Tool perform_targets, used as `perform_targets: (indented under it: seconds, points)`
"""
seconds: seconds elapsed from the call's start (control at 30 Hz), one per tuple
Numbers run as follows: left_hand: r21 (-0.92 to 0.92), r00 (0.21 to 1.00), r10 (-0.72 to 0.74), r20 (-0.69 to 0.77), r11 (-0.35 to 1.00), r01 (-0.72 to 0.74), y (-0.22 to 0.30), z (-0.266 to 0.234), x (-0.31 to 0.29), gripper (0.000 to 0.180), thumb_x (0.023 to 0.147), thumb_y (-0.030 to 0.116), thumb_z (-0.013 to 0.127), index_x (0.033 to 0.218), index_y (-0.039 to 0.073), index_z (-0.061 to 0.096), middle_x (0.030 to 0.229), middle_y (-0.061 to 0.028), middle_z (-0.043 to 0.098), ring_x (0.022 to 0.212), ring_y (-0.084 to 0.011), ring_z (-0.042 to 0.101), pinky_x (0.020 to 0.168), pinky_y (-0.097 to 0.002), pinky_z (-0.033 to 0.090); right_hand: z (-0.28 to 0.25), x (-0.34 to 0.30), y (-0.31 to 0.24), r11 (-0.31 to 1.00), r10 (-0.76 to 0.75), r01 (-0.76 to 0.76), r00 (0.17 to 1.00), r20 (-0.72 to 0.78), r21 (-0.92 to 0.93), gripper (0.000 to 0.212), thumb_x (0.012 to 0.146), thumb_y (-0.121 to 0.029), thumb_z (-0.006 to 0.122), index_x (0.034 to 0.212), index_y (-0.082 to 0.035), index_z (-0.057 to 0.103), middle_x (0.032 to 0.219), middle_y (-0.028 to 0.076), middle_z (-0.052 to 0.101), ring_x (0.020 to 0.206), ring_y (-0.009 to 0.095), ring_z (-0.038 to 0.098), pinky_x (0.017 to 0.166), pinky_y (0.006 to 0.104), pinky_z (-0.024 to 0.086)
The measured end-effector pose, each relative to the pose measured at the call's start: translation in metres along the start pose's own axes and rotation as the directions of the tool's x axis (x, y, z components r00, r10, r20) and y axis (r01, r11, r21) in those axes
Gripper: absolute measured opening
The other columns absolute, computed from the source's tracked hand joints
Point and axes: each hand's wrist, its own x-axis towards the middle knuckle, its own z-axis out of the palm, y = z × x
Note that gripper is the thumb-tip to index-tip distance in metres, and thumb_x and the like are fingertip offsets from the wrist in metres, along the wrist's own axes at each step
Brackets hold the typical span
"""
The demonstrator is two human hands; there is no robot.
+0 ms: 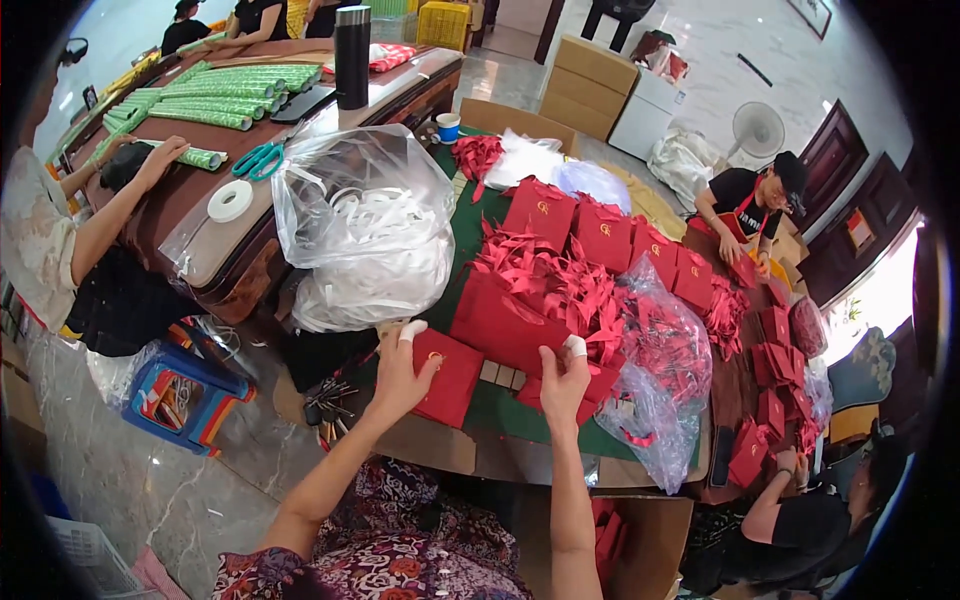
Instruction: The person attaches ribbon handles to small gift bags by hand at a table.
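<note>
Red bag (pixel 505 325) sits lower right of the clear plastic bag (pixel 375 225); left hand (pixel 398 378) and right hand (pixel 565 385) grips both spread, contact unclear, so take its edges lightly, evenly, to avoid creasing.

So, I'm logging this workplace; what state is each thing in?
Left hand: open, thumb apart
Right hand: at a red bag, grip unclear
Plastic bag: partly filled, white ribbons inside
Black flask: upright
White tape roll: lying flat
Green rolls: piled, lying down
Teal scissors: lying, blades unclear
Fan: upright, spin unclear
Lower cardboard box: open, red items inside
</note>
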Motion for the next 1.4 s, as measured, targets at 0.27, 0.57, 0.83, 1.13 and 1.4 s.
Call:
perform_targets:
  seconds: [0.27,0.57,0.83,1.13,1.4]
  points:
    - [0.263,0.976,-0.202,0.081,0.949,0.175,-0.024,0.002,-0.048,0.085,0.074,0.029,0.081,0.140,-0.003,0.037,0.133,-0.0246,0.043,0.120,-0.0426,0.043,0.102,-0.0496,0.037,0.029,0.001,0.018,0.966,-0.090,0.112,0.990,0.105,-0.231,0.023,0.088,-0.010,0.072,0.096,0.002,0.055,0.077,0.014,0.062,0.068,0.021,0.062,0.061,0.0334,0.048]
    - [0.282,0.989,-0.150,-0.003,0.948,0.145,-0.017,-0.007,-0.045,0.081,0.066,0.024,0.085,0.134,0.002,0.045,0.122,-0.0210,0.050,0.112,-0.0409,0.046,0.097,-0.0482,0.038,0.034,-0.010,0.001,0.957,-0.166,0.169,0.986,0.032,-0.235,0.043,0.088,-0.010,0.069,0.128,-0.004,0.055,0.107,0.021,0.065,0.084,0.032,0.067,0.070,0.0370,0.053]
    - [0.197,0.983,0.005,-0.186,0.980,0.033,-0.007,0.001,-0.051,0.039,0.085,0.002,0.065,0.123,0.001,0.054,0.111,-0.0164,0.055,0.106,-0.0314,0.051,0.096,-0.0400,0.041,0.038,0.012,0.014,0.908,-0.143,0.176,0.983,0.112,-0.381,0.022,0.091,-0.014,0.064,0.112,-0.006,0.061,0.099,0.017,0.065,0.086,0.040,0.064,0.072,0.0448,0.051]
    - [-0.447,0.913,-0.408,-0.004,0.817,0.363,-0.027,-0.004,-0.066,0.023,0.094,-0.003,0.055,0.117,0.001,0.056,0.100,-0.0040,0.058,0.089,-0.0126,0.056,0.082,-0.0266,0.048,0.046,-0.006,0.009,0.910,-0.206,0.208,0.978,0.044,-0.357,0.048,0.086,-0.004,0.067,0.131,-0.006,0.052,0.119,0.016,0.056,0.090,0.042,0.063,0.078,0.0467,0.052]
    - [-0.054,0.999,-0.045,0.020,0.997,0.046,0.020,0.006,-0.063,0.030,0.084,-0.001,0.064,0.114,0.004,0.060,0.106,-0.0134,0.059,0.093,-0.0248,0.061,0.076,-0.0314,0.049,-0.028,-0.117,0.010,0.893,-0.119,0.286,0.895,0.430,-0.348,0.054,0.081,-0.023,0.077,0.129,-0.009,0.058,0.127,0.016,0.055,0.115,0.037,0.056,0.092,0.0436,0.049]
